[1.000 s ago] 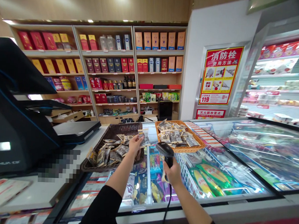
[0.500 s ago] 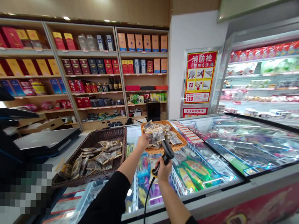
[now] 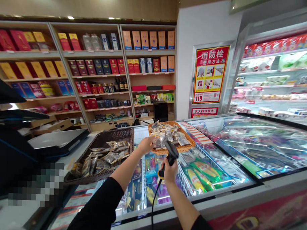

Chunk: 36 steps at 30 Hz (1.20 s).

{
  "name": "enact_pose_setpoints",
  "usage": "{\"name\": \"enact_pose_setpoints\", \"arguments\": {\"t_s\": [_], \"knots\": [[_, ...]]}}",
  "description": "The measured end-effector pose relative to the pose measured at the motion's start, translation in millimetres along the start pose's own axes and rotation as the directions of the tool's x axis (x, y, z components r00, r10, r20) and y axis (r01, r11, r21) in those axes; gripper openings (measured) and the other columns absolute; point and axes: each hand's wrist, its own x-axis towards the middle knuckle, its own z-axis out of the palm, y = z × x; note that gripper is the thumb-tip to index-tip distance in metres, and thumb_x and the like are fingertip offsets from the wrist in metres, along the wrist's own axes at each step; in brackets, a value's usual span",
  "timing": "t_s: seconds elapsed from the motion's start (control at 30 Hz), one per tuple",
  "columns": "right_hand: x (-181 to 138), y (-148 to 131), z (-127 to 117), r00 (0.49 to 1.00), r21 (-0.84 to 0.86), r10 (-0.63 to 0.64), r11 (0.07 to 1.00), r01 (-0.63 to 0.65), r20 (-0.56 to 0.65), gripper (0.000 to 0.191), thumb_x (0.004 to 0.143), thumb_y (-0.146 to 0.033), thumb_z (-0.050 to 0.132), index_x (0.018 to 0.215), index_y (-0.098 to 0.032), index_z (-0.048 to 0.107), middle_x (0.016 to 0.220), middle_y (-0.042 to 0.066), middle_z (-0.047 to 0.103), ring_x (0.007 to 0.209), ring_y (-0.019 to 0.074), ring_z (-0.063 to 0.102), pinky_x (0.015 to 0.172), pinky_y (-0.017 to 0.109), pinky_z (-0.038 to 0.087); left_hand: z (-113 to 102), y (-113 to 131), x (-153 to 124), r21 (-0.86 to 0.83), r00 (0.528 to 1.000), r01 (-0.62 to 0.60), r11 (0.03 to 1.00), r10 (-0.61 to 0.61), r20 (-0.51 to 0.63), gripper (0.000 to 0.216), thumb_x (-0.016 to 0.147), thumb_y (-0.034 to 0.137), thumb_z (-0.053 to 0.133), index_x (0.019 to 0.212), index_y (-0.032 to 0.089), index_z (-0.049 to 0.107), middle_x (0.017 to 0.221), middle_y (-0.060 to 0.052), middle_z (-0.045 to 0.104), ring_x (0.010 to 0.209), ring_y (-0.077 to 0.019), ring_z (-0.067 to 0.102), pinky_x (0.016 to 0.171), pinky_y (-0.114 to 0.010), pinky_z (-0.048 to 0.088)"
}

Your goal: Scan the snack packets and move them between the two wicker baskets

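My right hand (image 3: 170, 171) is wrapped round the handle of a black barcode scanner (image 3: 171, 152) with a yellow ring at its base and a cable hanging down. Its head points toward an orange wicker basket (image 3: 190, 140), which lies on the glass freezer top and is heaped with small clear-and-brown snack packets (image 3: 165, 129). At the basket's near left rim, my left hand (image 3: 146, 145) is closed, its fingers pinching a small snack packet (image 3: 158, 142) just behind the scanner. The fingertips are partly hidden.
Left of my arm, a dark brown wicker basket (image 3: 86, 149) holds more packets. Beyond it are a flat scale (image 3: 58, 138) and dark equipment (image 3: 8, 150). A glass-topped freezer (image 3: 226, 194) spreads right, with frozen bags inside. Shelves of boxes (image 3: 99, 66) line the back wall.
The view has shifted slightly, so the shelves and baskets sit a little further right. My left hand has moved slightly left relative to the orange basket. The scanner remains in my right hand.
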Motion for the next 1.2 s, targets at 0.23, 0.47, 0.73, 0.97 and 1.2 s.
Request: {"name": "enact_pose_setpoints", "arguments": {"t_s": [0.23, 0.47, 0.73, 0.97, 1.2], "knots": [[-23.5, -0.1, 10.7, 0.837, -0.060, 0.201, 0.978, -0.198, 0.509, 0.024, 0.071, -0.035, 0.061, 0.077, -0.020, 0.044, 0.049, -0.008, 0.049, 0.032, 0.0075, 0.042, 0.031, 0.019, 0.034, -57.0, -76.4, -78.9, 0.179, 0.888, 0.459, 0.870, -0.447, -0.105, 0.030, 0.079, 0.028, 0.047, 0.099, 0.021, 0.067, 0.104, -0.008, 0.066, 0.097, -0.0229, 0.060, 0.084, -0.030, 0.044], [-24.2, 7.4, 4.8, 0.797, -0.069, 0.200, 0.978, -0.197, 0.569, 0.028, 0.073, -0.038, 0.062, 0.079, -0.020, 0.043, 0.054, -0.007, 0.051, 0.035, 0.0077, 0.045, 0.033, 0.020, 0.035, -44.8, -85.8, -129.8, 0.350, 0.648, 0.758, 0.551, -0.696, -0.310, 0.045, 0.078, 0.038, 0.045, 0.106, 0.007, 0.059, 0.110, -0.023, 0.058, 0.107, -0.0338, 0.052, 0.085, -0.042, 0.039], [-24.1, 6.1, 3.2, 0.805, -0.071, 0.224, 0.972, -0.222, 0.549, 0.030, 0.071, -0.041, 0.064, 0.078, -0.020, 0.043, 0.054, -0.007, 0.052, 0.034, 0.0079, 0.045, 0.033, 0.020, 0.035, -42.1, -90.2, -125.3, 0.309, 0.752, 0.652, 0.693, -0.644, -0.143, 0.050, 0.076, 0.040, 0.044, 0.117, 0.012, 0.054, 0.112, -0.018, 0.059, 0.103, -0.0302, 0.055, 0.085, -0.038, 0.039], [-27.5, -1.6, 3.8, 0.801, -0.088, 0.250, 0.966, -0.242, 0.544, 0.030, 0.069, -0.042, 0.064, 0.076, -0.020, 0.044, 0.053, -0.007, 0.052, 0.034, 0.0075, 0.044, 0.034, 0.020, 0.035, -36.3, -84.6, -126.8, 0.273, 0.683, 0.728, 0.629, -0.698, -0.214, 0.064, 0.069, 0.044, 0.056, 0.123, 0.011, 0.046, 0.119, -0.021, 0.053, 0.111, -0.0325, 0.049, 0.086, -0.038, 0.038], [-25.5, 3.8, 3.5, 0.797, -0.107, 0.225, 0.974, -0.199, 0.561, 0.029, 0.071, -0.042, 0.063, 0.077, -0.020, 0.045, 0.054, -0.006, 0.052, 0.035, 0.0080, 0.045, 0.034, 0.021, 0.036, -35.3, -89.6, -128.1, 0.225, 0.606, 0.793, 0.567, -0.773, -0.189, 0.075, 0.064, 0.054, 0.063, 0.119, 0.006, 0.047, 0.109, -0.026, 0.058, 0.113, -0.0391, 0.046, 0.091, -0.049, 0.032]]}}
